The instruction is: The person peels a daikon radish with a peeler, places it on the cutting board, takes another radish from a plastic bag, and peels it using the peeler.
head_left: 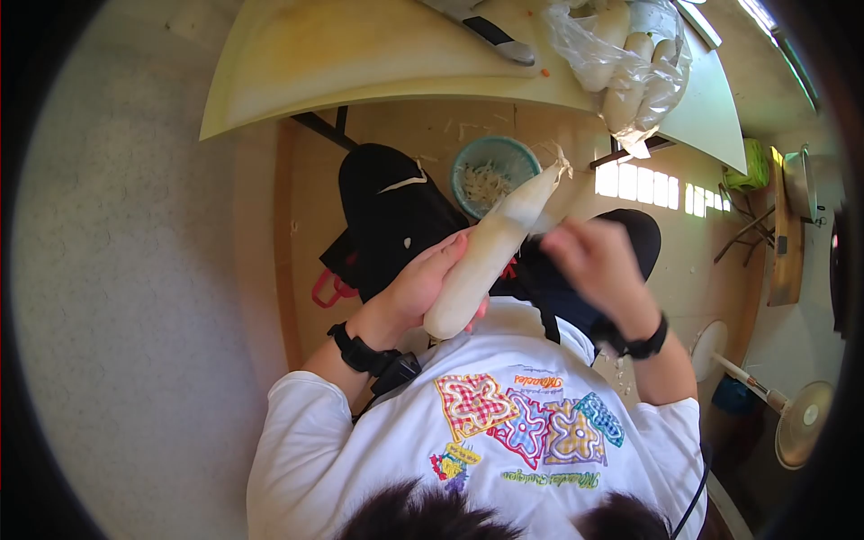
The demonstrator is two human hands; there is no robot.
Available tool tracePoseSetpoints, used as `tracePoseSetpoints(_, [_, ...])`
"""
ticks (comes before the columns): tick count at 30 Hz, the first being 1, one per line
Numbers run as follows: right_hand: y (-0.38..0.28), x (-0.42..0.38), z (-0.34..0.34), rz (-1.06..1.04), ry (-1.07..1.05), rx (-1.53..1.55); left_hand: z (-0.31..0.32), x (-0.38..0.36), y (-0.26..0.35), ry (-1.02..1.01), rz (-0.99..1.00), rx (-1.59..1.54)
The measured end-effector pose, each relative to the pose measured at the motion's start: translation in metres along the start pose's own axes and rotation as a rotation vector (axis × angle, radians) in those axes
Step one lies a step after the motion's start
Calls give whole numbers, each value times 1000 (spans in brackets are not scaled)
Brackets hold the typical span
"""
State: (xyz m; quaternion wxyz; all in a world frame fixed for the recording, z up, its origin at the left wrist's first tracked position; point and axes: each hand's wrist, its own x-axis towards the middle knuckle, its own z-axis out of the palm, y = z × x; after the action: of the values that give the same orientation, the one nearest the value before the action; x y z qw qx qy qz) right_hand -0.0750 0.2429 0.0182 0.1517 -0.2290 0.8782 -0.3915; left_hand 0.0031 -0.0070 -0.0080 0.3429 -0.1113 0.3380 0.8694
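Observation:
A long white radish slants across my lap, its thick end near my belly and its thin, stringy tip pointing away to the upper right. My left hand is closed around its lower part. My right hand, blurred by motion, is curled just beside the radish's right side. A smeared pale tool shows at its fingers; I cannot tell what kind it is. Beyond the radish, a light-blue basin on the floor holds pale peelings. Strips of peel lie on my dark trouser leg.
A pale table spans the top, bearing a black-handled knife and a plastic bag of white radishes that hangs over its edge. A standing fan is at the right. A wall rises at the left.

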Motion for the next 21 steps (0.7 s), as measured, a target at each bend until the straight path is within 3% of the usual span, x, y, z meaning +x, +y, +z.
tracePoseSetpoints(1, [18, 13, -24, 292, 182, -87, 1, -2, -1, -12, 4, 9])
tracePoseSetpoints(2, [64, 24, -55, 113, 515, 21, 2, -4, -1, -25, 8, 20])
tracePoseSetpoints(3, [66, 28, -100, 39, 681, 41, 4, -4, 1, -24, 13, 21])
tracePoseSetpoints(5, [45, 18, -168, 251, 1043, 416, 7, -6, 0, 0, 21, 65])
tracePoseSetpoints(7, [48, -10, -229, 160, 1055, 500, 2, -6, -3, 13, 3, -1])
tracePoseSetpoints(10, [32, -31, -252, 86, 966, 501, -4, 2, -2, -3, -14, -73])
tracePoseSetpoints(13, [12, -21, -203, 148, 919, 586, -6, 4, -3, -20, -8, -107])
tracePoseSetpoints(14, [6, -6, -171, 193, 1038, 645, -7, 4, -3, -36, -6, -125])
tracePoseSetpoints(16, [10, -16, -103, 36, 514, 483, -9, 5, -5, -20, -16, -127])
tracePoseSetpoints(17, [16, -19, -67, 95, 183, 565, -11, 6, -5, -9, -27, -128])
tracePoseSetpoints(18, [-16, -10, -41, -72, -6, 159, -13, 7, -5, -7, -29, -125])
tracePoseSetpoints(19, [-30, -11, -17, 19, -181, 234, -15, 7, -5, -32, -43, -117])
tracePoseSetpoints(21, [-25, -19, 20, -26, -338, 232, -15, 6, -5, -50, -62, -115])
